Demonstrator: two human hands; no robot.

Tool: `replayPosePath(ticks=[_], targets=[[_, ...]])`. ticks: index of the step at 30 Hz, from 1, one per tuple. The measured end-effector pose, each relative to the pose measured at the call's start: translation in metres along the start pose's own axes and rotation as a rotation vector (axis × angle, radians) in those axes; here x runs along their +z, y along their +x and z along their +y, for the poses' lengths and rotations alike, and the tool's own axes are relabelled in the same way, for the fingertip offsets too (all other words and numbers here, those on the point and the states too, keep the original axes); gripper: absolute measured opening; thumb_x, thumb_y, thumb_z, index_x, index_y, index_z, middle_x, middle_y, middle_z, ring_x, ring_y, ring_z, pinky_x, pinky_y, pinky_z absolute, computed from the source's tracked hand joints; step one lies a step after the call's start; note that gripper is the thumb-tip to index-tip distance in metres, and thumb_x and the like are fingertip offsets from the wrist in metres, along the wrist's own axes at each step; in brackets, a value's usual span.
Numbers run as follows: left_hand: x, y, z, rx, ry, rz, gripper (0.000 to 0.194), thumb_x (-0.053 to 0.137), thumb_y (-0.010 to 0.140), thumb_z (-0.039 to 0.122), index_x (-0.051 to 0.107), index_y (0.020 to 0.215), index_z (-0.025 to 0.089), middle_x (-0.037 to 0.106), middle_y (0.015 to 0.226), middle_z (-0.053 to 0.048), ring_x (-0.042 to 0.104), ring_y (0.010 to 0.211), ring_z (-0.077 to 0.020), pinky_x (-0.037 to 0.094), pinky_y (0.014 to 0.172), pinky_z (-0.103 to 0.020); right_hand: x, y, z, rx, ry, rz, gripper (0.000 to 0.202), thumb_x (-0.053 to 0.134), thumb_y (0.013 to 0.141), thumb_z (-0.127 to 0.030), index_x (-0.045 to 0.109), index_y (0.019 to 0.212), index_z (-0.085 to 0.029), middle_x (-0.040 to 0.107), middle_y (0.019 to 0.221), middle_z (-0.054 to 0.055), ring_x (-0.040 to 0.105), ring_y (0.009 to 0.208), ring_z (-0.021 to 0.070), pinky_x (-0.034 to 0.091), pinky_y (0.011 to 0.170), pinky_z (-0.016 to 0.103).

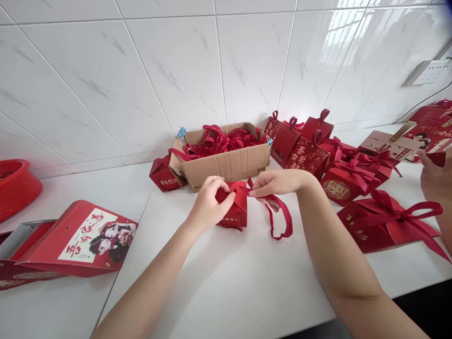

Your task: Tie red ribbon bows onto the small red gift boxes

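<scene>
In the middle of the table, a small red gift box [241,214] with gold lettering and a dark red tassel stands in front of me. My left hand [212,201] is closed at the left side of its top, thumb pressed to the top edge; the fingertips are partly hidden. From the box top a dark red ribbon [287,221] runs to the right. My right hand [275,184] pinches this ribbon between thumb and fingers just right of the box, and the rest hangs in a loop down to the table.
Behind the box sits a cardboard carton [226,165] of red ribbons. A large red box [81,235] and a red basket [17,188] stand left. Several red gift boxes [307,155], some with bows, crowd the right. Another person's hand [434,179] shows at the right edge.
</scene>
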State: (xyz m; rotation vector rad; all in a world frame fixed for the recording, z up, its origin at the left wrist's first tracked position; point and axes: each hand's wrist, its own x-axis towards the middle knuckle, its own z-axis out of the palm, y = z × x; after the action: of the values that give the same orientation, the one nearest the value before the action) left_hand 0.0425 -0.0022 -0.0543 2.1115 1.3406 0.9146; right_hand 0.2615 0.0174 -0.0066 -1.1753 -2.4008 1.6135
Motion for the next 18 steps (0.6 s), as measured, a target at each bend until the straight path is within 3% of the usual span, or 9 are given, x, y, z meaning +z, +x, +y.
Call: replayPosePath(ticks=[5, 10, 18], targets=[[0.001, -0.002, 0.001, 0.068, 0.021, -0.008, 0.007, 0.056, 0.082, 0.028, 0.053, 0.081, 0.022, 0.053, 0.111, -0.006, 0.049, 0.119, -0.0200, 0.040, 0.100, -0.034, -0.001, 0.014, 0.009, 0.003, 0.225, -0.050, 0.041, 0.057, 0.084, -0.040, 0.047, 0.053, -0.017, 0.041, 0.039, -0.007, 0.036, 0.037, 0.0059, 0.034, 0.048, 0.023], [0.001, -0.003, 0.002, 0.087, 0.034, -0.013, 0.006, 0.055, 0.083, 0.028, 0.054, 0.082, 0.022, 0.052, 0.113, -0.006, 0.050, 0.118, -0.0200, 0.040, 0.100, -0.033, -0.001, 0.022, 0.016, -0.022, 0.282, -0.112, 0.042, 0.056, 0.085, -0.035, 0.043, 0.049, -0.017, 0.038, 0.037, -0.007, 0.034, 0.034, 0.0051, 0.034, 0.044, 0.022], [0.001, -0.004, 0.005, 0.110, 0.043, -0.033, 0.011, 0.053, 0.086, 0.031, 0.056, 0.086, 0.021, 0.052, 0.115, -0.007, 0.050, 0.118, -0.0207, 0.041, 0.101, -0.034, 0.004, 0.030, 0.009, -0.032, 0.251, 0.017, 0.034, 0.047, 0.082, -0.017, 0.039, 0.048, -0.018, 0.033, 0.038, -0.007, 0.030, 0.036, 0.0048, 0.030, 0.041, 0.020]])
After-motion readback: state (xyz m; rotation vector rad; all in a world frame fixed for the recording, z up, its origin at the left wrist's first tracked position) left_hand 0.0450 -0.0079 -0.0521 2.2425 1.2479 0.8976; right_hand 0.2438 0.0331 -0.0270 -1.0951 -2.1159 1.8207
